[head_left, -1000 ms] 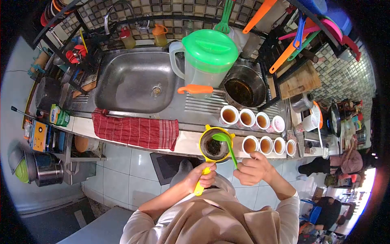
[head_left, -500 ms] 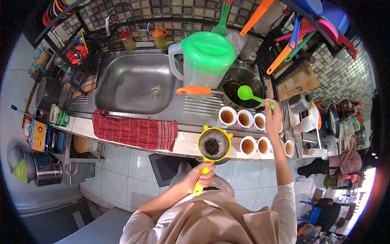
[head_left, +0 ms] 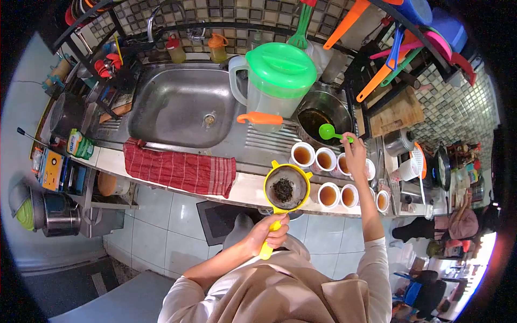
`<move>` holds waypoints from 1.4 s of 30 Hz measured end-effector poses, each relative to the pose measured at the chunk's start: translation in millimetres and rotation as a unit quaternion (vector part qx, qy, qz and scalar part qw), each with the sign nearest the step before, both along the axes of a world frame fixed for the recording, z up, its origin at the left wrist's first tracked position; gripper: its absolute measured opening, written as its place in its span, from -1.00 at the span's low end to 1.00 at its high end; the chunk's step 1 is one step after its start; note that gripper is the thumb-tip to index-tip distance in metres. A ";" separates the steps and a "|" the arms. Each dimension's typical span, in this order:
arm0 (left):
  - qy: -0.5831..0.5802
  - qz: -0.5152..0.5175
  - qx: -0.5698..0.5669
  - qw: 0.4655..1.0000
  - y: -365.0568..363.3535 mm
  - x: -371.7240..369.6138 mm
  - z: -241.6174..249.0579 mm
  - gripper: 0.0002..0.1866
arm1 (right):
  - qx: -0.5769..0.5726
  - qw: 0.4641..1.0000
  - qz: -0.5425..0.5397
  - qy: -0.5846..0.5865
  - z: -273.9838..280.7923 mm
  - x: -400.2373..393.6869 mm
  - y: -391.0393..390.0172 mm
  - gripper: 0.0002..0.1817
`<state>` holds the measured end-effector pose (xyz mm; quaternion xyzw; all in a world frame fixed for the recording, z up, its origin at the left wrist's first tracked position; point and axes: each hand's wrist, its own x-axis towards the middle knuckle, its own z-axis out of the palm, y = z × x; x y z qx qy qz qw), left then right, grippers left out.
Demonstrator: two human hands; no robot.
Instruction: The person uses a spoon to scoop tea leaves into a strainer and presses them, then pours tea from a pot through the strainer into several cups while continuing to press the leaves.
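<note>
My left hand (head_left: 267, 234) is wrapped round the handle of a yellow strainer (head_left: 274, 168), which is held level in front of the counter edge. Dark wet tea leaves (head_left: 282, 189) lie in its mesh. Between the fingers of my right hand (head_left: 354, 152) is the handle of a green ladle (head_left: 327, 131), its bowl over the near rim of a metal pot (head_left: 344, 110). Dark liquid (head_left: 315, 119) covers the pot's bottom. Below my right hand stand several white cups (head_left: 302, 154) of brown tea in two rows; my hand and forearm partly cover some of them.
A clear pitcher with a green lid (head_left: 281, 72) stands left of the pot, behind the pot's orange handle (head_left: 259, 118). Further left are the steel sink (head_left: 177, 107) and a red cloth (head_left: 177, 169) on the counter edge. Utensils hang at upper right. A person (head_left: 463, 218) is at far right.
My right hand has shifted a little left, and the ladle's bowl has come nearer the pot's front rim. My left hand keeps the strainer in nearly the same place.
</note>
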<state>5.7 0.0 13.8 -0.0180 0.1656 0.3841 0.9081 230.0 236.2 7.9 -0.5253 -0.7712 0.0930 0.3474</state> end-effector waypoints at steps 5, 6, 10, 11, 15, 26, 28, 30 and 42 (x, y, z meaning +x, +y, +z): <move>0.002 -0.005 0.021 1.000 4.6 10.6 17.7 -0.73 | -0.021 1.000 -0.011 0.012 -3.4 4.3 6.1 -0.83; 0.001 -0.002 0.021 1.000 5.8 13.0 19.6 -0.73 | -0.020 1.000 -0.005 0.017 -3.5 5.1 7.5 -0.83; 0.014 0.010 0.035 0.999 9.0 16.4 30.1 -0.73 | 0.007 0.999 0.012 0.035 -4.8 3.8 11.4 -0.82; 0.019 0.012 0.035 0.999 9.3 16.4 30.7 -0.73 | 0.008 0.999 0.013 0.035 -5.7 3.4 12.1 -0.82; 0.018 0.014 0.044 0.999 8.5 15.5 30.0 -0.73 | 0.022 1.000 0.008 0.002 -13.8 3.2 16.6 -0.81; 0.028 0.006 0.041 0.999 4.3 11.5 18.8 -0.72 | -0.025 0.998 0.005 0.050 -15.4 1.1 16.2 -0.78; 0.029 0.006 0.040 0.999 3.9 10.0 15.5 -0.72 | -0.044 0.994 -0.028 0.091 -10.5 1.6 15.1 -0.76; 0.030 0.006 0.038 0.999 3.5 8.7 12.6 -0.72 | -0.042 0.994 -0.026 0.097 -9.0 2.6 15.6 -0.76; 0.044 0.004 0.026 0.999 1.8 9.0 3.7 -0.75 | -0.062 0.968 -0.010 0.243 7.9 2.5 9.6 -0.72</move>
